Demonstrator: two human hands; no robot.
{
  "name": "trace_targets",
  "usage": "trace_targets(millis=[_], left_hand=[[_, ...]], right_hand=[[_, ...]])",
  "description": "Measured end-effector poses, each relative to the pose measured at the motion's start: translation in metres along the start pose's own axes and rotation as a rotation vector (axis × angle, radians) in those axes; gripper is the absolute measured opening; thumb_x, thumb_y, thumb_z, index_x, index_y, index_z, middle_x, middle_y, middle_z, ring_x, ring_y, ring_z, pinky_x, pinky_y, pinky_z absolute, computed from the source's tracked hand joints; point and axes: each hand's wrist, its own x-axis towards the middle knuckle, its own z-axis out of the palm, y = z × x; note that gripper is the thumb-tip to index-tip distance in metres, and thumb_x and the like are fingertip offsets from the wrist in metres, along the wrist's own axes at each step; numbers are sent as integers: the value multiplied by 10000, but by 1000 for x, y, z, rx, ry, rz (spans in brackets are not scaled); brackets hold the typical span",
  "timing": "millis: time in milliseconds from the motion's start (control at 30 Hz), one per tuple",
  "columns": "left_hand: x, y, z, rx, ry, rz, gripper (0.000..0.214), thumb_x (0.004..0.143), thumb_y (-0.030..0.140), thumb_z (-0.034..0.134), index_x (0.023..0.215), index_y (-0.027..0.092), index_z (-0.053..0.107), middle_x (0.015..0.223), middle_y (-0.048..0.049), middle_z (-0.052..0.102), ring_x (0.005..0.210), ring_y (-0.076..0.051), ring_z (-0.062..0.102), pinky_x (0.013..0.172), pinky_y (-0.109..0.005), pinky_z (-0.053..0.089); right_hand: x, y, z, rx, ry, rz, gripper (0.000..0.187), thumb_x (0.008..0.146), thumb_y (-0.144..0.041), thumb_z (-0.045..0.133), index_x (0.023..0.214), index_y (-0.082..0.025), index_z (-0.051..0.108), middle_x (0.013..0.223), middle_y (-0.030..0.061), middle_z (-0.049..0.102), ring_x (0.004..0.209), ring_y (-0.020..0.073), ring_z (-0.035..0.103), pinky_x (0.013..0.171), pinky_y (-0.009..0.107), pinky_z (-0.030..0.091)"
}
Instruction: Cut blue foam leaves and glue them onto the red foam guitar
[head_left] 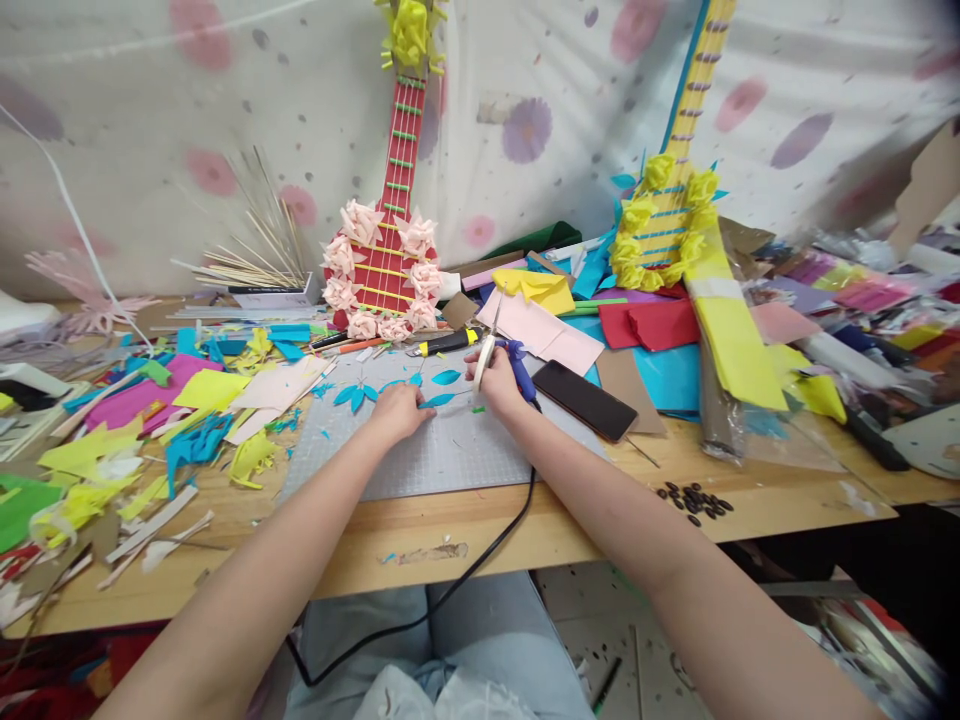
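My left hand (399,413) is low over the grey cutting mat (420,465), fingers closed at the near end of a blue paper leaf (438,401). Another blue leaf (446,377) lies just beyond it. To the left of that hand is a cluster of blue leaves (355,395) joined like a flower. Fingers of my right hand (499,380) are closed around scissors with white handles (486,358), the blades pointing away from me. Right beside this hand is a blue glue gun (519,368), its black cord running down over the table edge.
A yellow-black utility knife (448,343) lies behind the mat, a phone (585,400) to the right. Two decorated paper guitars, one red (384,270) and one yellow (667,225), lean at the back. Paper scraps (150,400) cover the left; dark beads (694,500) lie front right.
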Motion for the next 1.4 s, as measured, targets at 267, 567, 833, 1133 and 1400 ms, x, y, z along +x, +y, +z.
trace_targets(millis=[267,567,833,1133,1400], left_hand=[[-3,-1,-9,-884,86,-209,145,614,223,712,651,169,583,628,-19,618,663,-173,608,608,-279,456],[-16,11,-20,-1275,10,-364,106,666,179,697,706,127,614,720,-45,674,644,-146,645,572,-260,525],[-21,6,-23,-1295,-36,-379,78,753,187,626,741,110,615,792,-92,694,655,-182,675,518,-262,532],[-22,1,-23,-1232,-64,-312,126,684,163,703,767,86,648,818,-122,703,691,-177,673,532,-230,526],[-21,-15,-30,-1417,8,-370,19,758,111,618,762,93,623,839,-110,702,671,-148,669,536,-221,532]], right_hand=[[-6,-6,-1,32,-195,-55,264,583,-131,554,805,-203,433,828,-20,617,532,73,527,519,227,428],[-15,-5,20,-35,-281,-60,261,591,-139,593,796,-199,442,763,-31,604,531,75,522,502,218,429],[-9,-5,22,-130,-302,-95,308,599,-177,631,789,-213,392,669,-57,555,536,98,534,511,236,426],[-10,-6,23,-129,-296,-81,334,626,-290,670,806,-209,401,690,-51,537,571,97,554,539,237,444],[-4,-22,-3,-259,-432,-22,417,712,-560,601,776,-183,435,680,-15,515,536,70,480,506,213,404]])
